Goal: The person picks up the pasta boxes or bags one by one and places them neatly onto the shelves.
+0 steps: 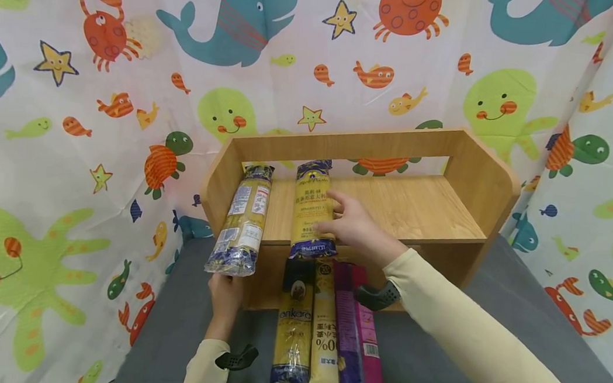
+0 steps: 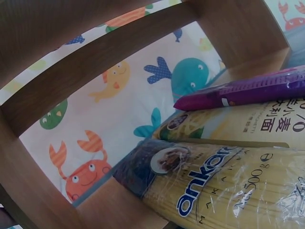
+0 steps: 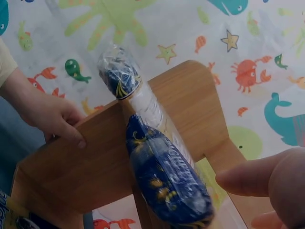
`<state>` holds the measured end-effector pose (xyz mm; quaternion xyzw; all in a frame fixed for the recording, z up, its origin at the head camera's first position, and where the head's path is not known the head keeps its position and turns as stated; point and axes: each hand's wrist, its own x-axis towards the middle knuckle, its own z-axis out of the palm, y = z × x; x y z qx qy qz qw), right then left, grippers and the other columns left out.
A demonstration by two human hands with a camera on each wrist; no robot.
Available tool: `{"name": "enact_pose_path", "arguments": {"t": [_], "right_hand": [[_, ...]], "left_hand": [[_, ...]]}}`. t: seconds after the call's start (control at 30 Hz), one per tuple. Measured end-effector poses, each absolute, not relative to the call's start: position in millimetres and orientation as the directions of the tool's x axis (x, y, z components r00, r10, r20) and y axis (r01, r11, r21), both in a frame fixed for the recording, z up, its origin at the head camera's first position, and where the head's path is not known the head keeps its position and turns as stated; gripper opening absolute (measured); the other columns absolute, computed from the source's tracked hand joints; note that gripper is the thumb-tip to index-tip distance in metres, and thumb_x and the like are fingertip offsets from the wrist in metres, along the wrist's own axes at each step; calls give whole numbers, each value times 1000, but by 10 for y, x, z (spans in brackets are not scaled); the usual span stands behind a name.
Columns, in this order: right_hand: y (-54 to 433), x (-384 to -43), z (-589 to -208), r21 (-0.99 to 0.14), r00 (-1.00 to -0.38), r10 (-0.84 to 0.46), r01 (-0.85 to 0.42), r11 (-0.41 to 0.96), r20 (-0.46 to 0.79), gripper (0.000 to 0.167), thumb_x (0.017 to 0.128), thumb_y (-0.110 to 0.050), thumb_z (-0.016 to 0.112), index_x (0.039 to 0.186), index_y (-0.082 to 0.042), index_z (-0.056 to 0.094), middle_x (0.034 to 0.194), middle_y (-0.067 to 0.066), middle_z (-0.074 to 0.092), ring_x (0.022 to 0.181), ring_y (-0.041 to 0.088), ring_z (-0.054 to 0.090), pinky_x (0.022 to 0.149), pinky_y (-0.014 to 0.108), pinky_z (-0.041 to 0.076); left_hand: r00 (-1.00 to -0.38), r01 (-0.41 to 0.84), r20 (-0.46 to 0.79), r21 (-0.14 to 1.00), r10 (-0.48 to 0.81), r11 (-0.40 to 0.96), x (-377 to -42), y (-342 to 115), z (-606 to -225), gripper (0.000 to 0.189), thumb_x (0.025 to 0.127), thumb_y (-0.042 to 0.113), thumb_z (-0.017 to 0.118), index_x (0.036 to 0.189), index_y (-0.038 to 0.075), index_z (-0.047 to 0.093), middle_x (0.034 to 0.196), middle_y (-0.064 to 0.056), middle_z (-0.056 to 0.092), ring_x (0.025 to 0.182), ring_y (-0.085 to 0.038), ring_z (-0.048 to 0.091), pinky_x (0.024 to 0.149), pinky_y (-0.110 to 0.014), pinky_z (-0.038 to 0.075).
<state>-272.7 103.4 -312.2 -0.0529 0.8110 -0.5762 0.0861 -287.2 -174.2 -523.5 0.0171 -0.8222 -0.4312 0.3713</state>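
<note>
On the upper board of a wooden rack [image 1: 405, 206], a yellow spaghetti package [image 1: 311, 206] with blue ends lies toward the left of the middle. My right hand [image 1: 354, 224] is at its right edge, thumb and fingers spread; the right wrist view shows those fingers [image 3: 248, 176] apart from the wrapper. Another clear-wrapped spaghetti package [image 1: 241, 217] lies along the rack's left side, its near end jutting past the front edge. Below that end, my left hand [image 1: 224, 298] grips the rack's left side panel, its thumb on the wood in the right wrist view.
On the lower level, an Ankara pasta package [image 1: 294, 331], a cream noodle package [image 1: 325, 333] and a purple and magenta package [image 1: 357, 341] lie side by side, sticking out in front. The rack stands on a grey table [image 1: 433, 363] before a sea-animal curtain [image 1: 291, 91].
</note>
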Motion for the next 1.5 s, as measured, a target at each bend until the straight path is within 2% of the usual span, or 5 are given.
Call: {"name": "enact_pose_path", "arguments": {"t": [0.2,0.53,0.73,1.07,1.5], "right_hand": [[1141,-2683,-3083,-934,-977,-202,-4,357,-73,87,92,-8,72,162,-8,21,160,31,32,140,46,47,100,49,53],[1273,-2703,-3106,-892,-977,-208,-136,432,48,80,92,-16,70,160,-11,28,162,26,31,140,47,45,102,56,51],[1230,-2681,-3197,-736,-939,-285,-329,592,191,80,89,-36,75,156,-13,39,161,15,37,144,41,41,112,61,40],[1130,-2713,-3429,-582,-902,-389,-421,696,188,72,89,-49,71,151,-17,50,165,29,23,150,52,28,115,69,29],[997,-2699,-3503,-546,-890,-390,-453,705,235,71,87,-55,66,149,-21,53,164,26,27,146,54,32,115,69,29]], "left_hand": [[-714,287,599,721,-361,630,-2881,-1742,-5209,11,90,1,61,82,-5,65,70,-24,63,60,-33,50,60,-55,42],[-721,283,594,723,-357,630,-2874,-1740,-5237,17,89,0,60,72,-2,57,62,-16,52,58,-24,38,55,-43,35],[-716,288,603,714,-351,639,-2884,-1744,-5244,26,89,2,60,65,3,50,58,-8,44,56,-21,34,53,-37,30],[-739,289,584,724,-335,626,-2866,-1751,-5229,39,94,3,60,61,11,39,57,6,30,53,-13,27,52,-31,25],[-728,291,594,718,-341,632,-2869,-1741,-5235,29,94,2,59,66,4,48,58,-5,40,56,-19,32,55,-36,29]]}}
